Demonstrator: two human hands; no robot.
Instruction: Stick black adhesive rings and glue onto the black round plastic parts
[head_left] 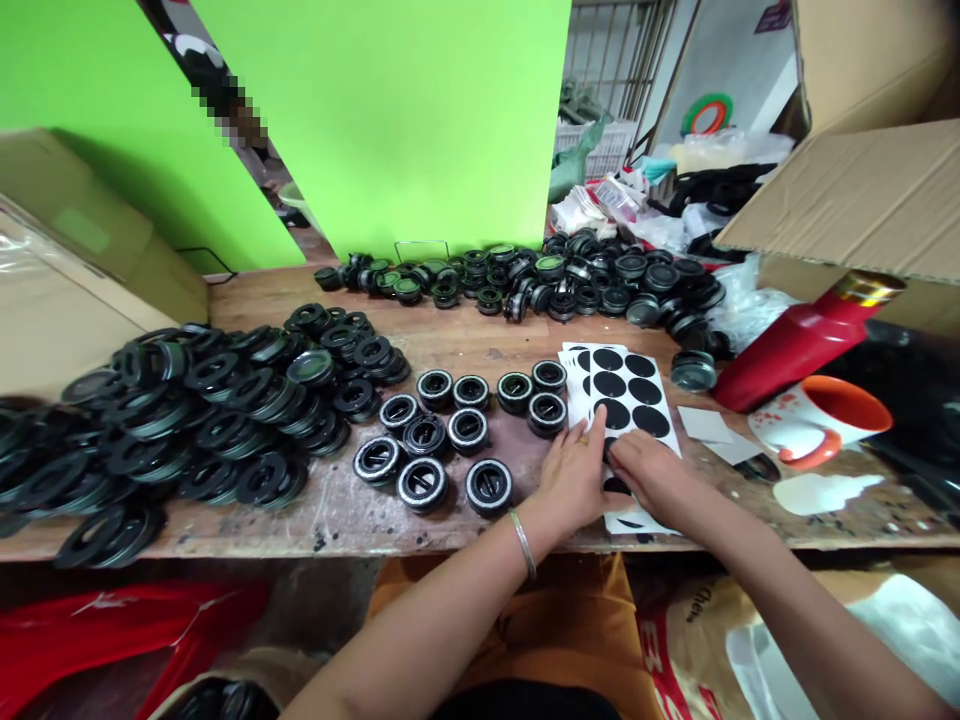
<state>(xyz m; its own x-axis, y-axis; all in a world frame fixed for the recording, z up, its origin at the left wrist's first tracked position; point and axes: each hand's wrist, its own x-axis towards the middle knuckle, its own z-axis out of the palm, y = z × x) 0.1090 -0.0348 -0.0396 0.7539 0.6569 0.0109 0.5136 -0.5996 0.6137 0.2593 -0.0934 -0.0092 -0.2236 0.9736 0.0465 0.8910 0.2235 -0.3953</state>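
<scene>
A white sheet of black round stickers (636,362) lies on top of several like sheets near the table's front edge. My left hand (574,475) rests on the sheet's left side, its index finger stretched out over the stickers and its thumb apart. My right hand (652,475) is closed, with its fingertips pinched at the edge of a black sticker (609,447) in the middle of the sheet; the fingers partly cover it. Left of my hands stand several round black parts with pale speckled rings (489,487), the nearest being a black part (547,413) beside the sheets.
A big heap of black rings (247,400) covers the left of the table; more black round parts (525,280) line the back. On the right are a red bottle (802,345), an orange-and-white mug (821,420) and paper scraps (709,427). Cardboard boxes (862,190) flank the table.
</scene>
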